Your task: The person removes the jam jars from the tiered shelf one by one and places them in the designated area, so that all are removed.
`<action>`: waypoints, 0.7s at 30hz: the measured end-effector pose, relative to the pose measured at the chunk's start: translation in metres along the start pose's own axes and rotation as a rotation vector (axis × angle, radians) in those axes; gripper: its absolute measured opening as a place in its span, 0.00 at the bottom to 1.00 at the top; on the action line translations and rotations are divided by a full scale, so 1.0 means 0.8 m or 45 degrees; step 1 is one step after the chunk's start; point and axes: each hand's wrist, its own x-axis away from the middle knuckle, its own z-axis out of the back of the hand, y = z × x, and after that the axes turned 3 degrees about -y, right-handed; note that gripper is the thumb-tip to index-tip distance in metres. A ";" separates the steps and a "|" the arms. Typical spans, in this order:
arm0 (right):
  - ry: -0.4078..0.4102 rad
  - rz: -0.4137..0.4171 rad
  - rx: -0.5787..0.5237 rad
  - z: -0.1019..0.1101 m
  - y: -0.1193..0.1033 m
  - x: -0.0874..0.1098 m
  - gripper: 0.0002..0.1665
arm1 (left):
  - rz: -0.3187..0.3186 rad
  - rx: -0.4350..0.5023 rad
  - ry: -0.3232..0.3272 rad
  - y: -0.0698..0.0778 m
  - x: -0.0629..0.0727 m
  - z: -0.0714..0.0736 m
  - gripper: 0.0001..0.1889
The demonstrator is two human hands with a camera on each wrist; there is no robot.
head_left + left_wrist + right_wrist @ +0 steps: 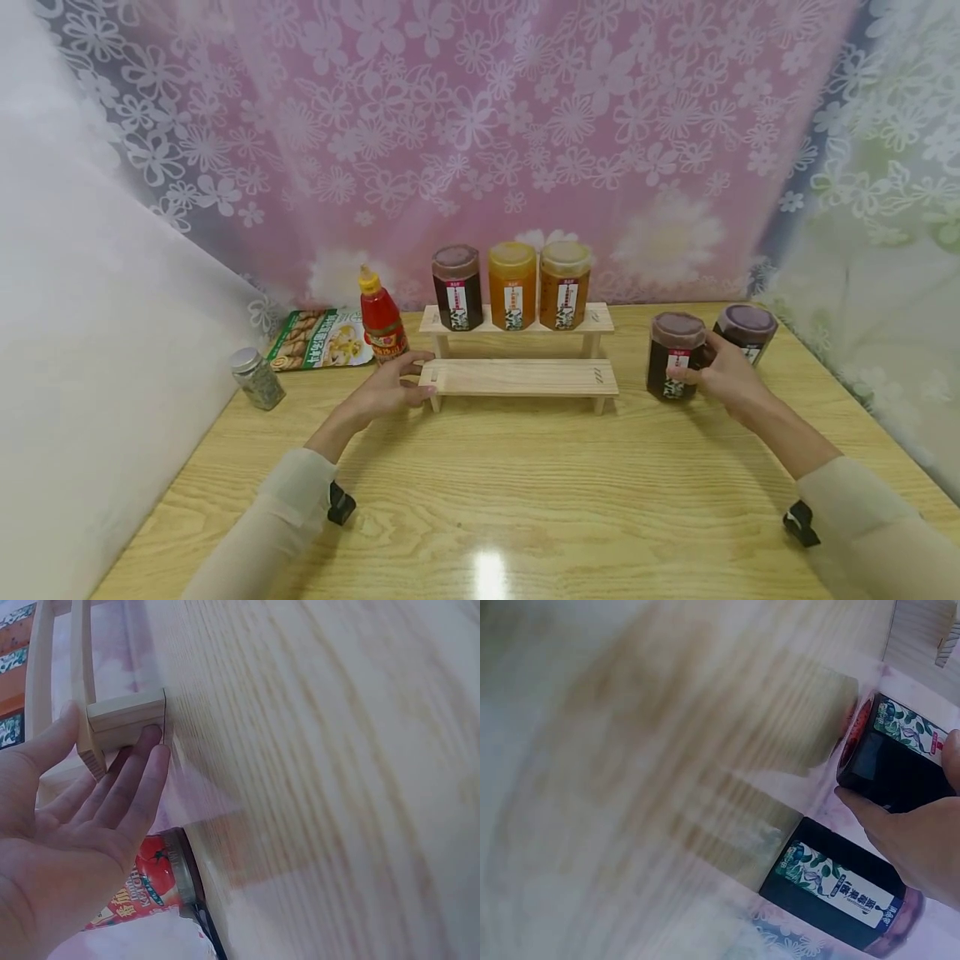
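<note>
My right hand [723, 375] grips a dark jam jar [662, 367] around its side, thumb across the front label; the jar's underside edge shows in the right wrist view. Just behind that hand stands a second dark jar with a purple lid [746, 321]. At the left end of a two-step wooden rack [517, 379], my left hand [393, 385] holds the lower board between thumb and fingers. The rack's upper step carries a dark jar [457, 292], an orange jar [512, 287] and an amber jar [565, 287] in a row.
A red sauce bottle with a yellow cap [382, 317] stands close behind my left hand. Farther left lie a green food packet [318, 337] and a small shaker jar with a grey lid [257, 379]. A floral curtain [480, 150] hangs along the table's back edge.
</note>
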 end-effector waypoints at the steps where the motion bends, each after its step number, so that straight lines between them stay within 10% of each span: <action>1: 0.000 -0.003 0.003 0.000 0.001 -0.001 0.52 | 0.002 0.002 0.000 -0.001 0.000 0.000 0.34; 21: -0.082 -0.031 -0.058 0.017 0.007 -0.023 0.51 | -0.010 0.007 0.001 -0.003 0.002 -0.001 0.33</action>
